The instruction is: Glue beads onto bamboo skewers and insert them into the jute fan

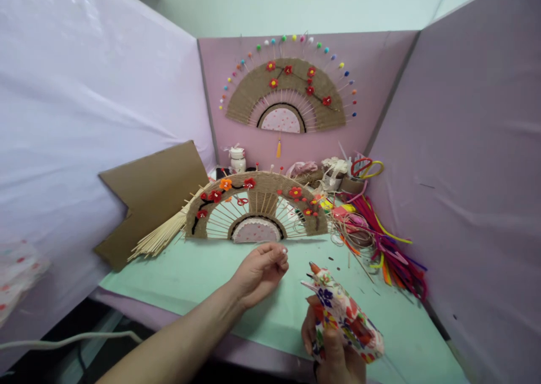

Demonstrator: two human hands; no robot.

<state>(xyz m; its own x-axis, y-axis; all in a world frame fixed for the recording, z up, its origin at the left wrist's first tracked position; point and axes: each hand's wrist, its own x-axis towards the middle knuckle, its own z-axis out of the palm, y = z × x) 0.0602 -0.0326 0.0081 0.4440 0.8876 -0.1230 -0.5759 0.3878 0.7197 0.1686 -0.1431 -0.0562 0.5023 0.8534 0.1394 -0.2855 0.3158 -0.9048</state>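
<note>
My right hand [332,350] is wrapped round the handle of a glue gun [344,316] covered in flowered cloth, its orange tip pointing up and left. My left hand [262,271] is closed in a pinch over the table, a little left of that tip. A tiny pale spot shows at its fingertips, too small to name. Just beyond it a half-round twine fan [266,201] stands on its straight edge. It carries red and orange felt flowers [226,185], dark branches and a dotted half-circle [256,230] at its base.
Wooden sticks [164,232] lean by a cardboard sheet [156,181] at left. Pipe cleaners [393,254] and twine lie at right. Scissors [367,168] stand behind, near a white jar [238,161]. A larger fan [291,82] hangs on the back panel. Side panels enclose the green-topped table [203,277].
</note>
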